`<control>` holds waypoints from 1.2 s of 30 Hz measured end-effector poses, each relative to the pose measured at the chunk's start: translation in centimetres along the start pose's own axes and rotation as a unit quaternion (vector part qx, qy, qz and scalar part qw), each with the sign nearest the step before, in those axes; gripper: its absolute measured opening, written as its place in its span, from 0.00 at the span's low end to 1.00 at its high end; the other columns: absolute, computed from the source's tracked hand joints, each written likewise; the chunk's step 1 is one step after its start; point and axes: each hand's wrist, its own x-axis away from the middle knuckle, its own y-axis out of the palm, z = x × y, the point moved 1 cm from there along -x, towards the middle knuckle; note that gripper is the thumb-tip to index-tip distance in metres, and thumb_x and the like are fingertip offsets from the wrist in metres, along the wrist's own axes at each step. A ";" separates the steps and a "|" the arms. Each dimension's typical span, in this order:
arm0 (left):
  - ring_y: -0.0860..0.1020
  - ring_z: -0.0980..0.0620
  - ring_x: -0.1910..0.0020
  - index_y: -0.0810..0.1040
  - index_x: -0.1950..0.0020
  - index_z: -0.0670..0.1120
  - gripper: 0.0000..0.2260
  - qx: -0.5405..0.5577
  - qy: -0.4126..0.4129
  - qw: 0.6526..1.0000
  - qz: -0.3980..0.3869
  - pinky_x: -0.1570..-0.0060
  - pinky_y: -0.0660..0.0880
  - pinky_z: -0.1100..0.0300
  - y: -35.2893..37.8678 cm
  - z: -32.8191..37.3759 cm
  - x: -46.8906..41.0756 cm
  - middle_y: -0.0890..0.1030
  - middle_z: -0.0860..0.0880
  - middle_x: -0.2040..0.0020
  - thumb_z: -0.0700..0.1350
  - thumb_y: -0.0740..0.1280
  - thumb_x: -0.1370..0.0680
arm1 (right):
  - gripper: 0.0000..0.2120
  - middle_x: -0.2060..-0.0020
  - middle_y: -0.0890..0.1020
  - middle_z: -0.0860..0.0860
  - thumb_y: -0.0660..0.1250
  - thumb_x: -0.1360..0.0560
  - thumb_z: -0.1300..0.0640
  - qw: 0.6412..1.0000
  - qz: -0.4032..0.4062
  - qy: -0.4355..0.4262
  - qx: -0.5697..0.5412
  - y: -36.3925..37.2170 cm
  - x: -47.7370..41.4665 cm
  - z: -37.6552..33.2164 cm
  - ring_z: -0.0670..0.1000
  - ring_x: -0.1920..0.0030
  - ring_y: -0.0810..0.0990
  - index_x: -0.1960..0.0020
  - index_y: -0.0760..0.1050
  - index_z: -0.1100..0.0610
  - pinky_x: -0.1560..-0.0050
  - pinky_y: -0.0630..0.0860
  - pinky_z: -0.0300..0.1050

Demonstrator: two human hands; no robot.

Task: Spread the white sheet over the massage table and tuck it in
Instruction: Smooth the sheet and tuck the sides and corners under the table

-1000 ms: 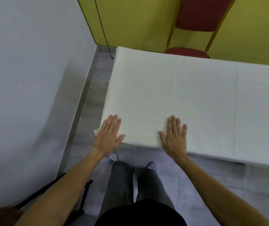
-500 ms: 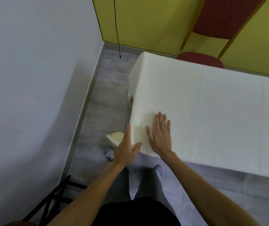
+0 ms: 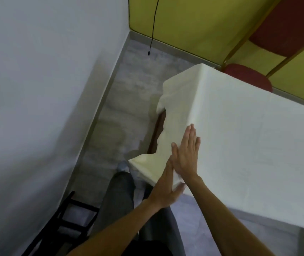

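White sheet (image 3: 249, 135), count 1: covers massage table (image 3: 159, 132), centre right of frame; one corner loose, lower centre. Hands, 2: right hand (image 3: 186, 156) flat on top, left hand (image 3: 166, 189) flat against side; fingers straight, gripping nothing.

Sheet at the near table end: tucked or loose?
Loose. The sheet hangs free at that end, a flap juts out at the corner, and the dark table shows beneath.

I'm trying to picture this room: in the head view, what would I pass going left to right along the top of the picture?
Grey wall → hanging black cable → red chair. The yellow wall runs behind the last two, so it has no place of its own in the order.
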 end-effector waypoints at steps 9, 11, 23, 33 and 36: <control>0.57 0.46 0.20 0.39 0.20 0.53 0.45 -0.142 0.139 0.980 -0.008 0.23 0.58 0.44 -0.5 -4.0 -0.8 0.56 0.46 0.19 0.75 0.57 0.26 | 0.29 0.18 0.50 0.55 0.50 0.17 0.53 0.998 0.056 -0.003 -0.008 0.8 0.0 0.1 0.54 0.19 0.46 0.19 0.47 0.61 0.20 0.42 0.54; 0.58 0.45 0.21 0.37 0.20 0.54 0.48 -0.189 0.145 0.971 -0.019 0.25 0.61 0.40 -0.6 -4.5 -0.7 0.56 0.46 0.19 0.75 0.59 0.27 | 0.29 0.18 0.50 0.55 0.51 0.17 0.53 0.998 0.060 -0.006 -0.006 0.7 -0.1 0.0 0.53 0.19 0.46 0.19 0.48 0.61 0.20 0.41 0.53; 0.74 0.44 0.32 0.74 0.29 0.45 0.16 -0.240 -0.102 0.948 -0.182 0.30 0.69 0.51 -7.2 -4.4 -0.4 0.77 0.44 0.32 0.48 0.60 0.16 | 0.39 0.19 0.43 0.58 0.54 0.18 0.38 0.997 -0.048 -0.032 0.042 -2.2 1.3 -1.1 0.58 0.19 0.39 0.18 0.43 0.57 0.21 0.37 0.59; 0.83 0.44 0.61 0.82 0.51 0.44 0.15 -0.336 0.099 0.933 -0.083 0.59 0.79 0.55 -6.4 -9.3 0.2 0.84 0.45 0.58 0.47 0.58 0.24 | 0.30 0.31 0.75 0.65 0.73 0.25 0.46 0.857 -0.214 -0.269 0.385 0.8 9.4 -1.2 0.68 0.24 0.62 0.34 0.76 0.67 0.24 0.52 0.69; 0.84 0.46 0.57 0.84 0.51 0.43 0.14 -0.351 0.154 0.921 -0.077 0.52 0.78 0.55 -6.5 -9.6 0.7 0.85 0.45 0.55 0.47 0.60 0.25 | 0.23 0.28 0.73 0.61 0.53 0.15 0.50 0.845 -0.217 -0.242 0.425 1.3 9.4 -2.3 0.64 0.24 0.64 0.27 0.69 0.63 0.24 0.40 0.70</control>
